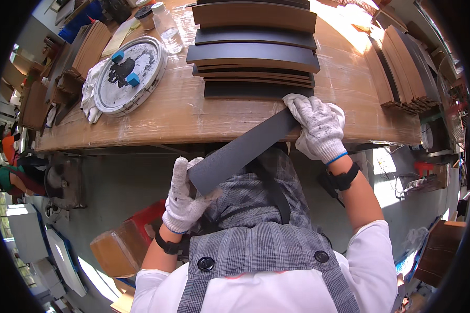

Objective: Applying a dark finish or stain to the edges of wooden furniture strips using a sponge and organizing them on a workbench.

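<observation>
A long dark grey board (240,151) slants over my lap, just off the front edge of the table. My right hand (318,125), in a smudged white knit glove, grips its upper end close to the tabletop. At the lower end is my left hand (185,198), gloved alike, its thumb up along one side and its fingers partly hidden under the board. Straight ahead on the table lies a stack of similar boards (253,57) with dark faces and brown edges, overlapping unevenly.
The plastic-covered table (183,117) carries a round white lid (107,94) with black smears and two blue cubes (133,79), a clear bottle (168,34) and a white cloth (91,94). More boards stand at the right (404,65). A cardboard box (117,248) sits below left.
</observation>
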### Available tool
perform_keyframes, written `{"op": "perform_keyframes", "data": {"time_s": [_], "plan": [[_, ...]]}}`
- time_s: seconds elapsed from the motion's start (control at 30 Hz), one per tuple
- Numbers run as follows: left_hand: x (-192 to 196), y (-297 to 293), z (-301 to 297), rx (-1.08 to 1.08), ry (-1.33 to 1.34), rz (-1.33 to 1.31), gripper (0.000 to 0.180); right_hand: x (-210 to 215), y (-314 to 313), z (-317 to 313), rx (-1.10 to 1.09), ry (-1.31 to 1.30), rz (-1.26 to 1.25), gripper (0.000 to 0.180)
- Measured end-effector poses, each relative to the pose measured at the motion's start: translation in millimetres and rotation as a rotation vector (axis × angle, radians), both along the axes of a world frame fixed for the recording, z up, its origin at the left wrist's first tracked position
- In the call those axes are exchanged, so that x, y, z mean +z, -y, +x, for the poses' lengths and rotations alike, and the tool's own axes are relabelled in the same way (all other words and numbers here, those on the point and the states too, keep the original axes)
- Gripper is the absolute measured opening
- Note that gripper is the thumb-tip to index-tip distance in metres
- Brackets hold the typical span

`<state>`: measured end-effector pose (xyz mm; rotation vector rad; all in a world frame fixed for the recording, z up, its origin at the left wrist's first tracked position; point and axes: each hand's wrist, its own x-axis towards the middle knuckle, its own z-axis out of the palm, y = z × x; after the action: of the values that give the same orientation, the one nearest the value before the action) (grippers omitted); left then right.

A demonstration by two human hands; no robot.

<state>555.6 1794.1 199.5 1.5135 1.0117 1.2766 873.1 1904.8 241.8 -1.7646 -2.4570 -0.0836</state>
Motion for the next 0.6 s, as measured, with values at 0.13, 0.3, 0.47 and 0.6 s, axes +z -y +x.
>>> {"op": "perform_keyframes", "data": {"time_s": [0.13, 0.3, 0.47, 0.6], "plan": [[29.5, -22.0, -7.4, 0.209, -0.671, 0.552, 0.048, -13.0, -4.1, 20.3, -0.034, -0.092, 0.060, 0.066], [40.2, -6.7, 1.4, 0.261, 0.102, -0.107, 0.038, -37.8, -17.4, 67.2, -0.208, -1.259, 0.012, 0.058], [42.9, -15.1, 13.4, 0.297, 0.378, -0.315, 0.068, -18.1, 1.2, 58.5, -0.213, -0.687, 0.169, 0.055], [34.6, -1.5, 11.5, 0.211, 0.296, -0.268, 0.083, 48.4, 25.5, -0.3, 0.031, -0.595, 0.318, 0.047]]}}
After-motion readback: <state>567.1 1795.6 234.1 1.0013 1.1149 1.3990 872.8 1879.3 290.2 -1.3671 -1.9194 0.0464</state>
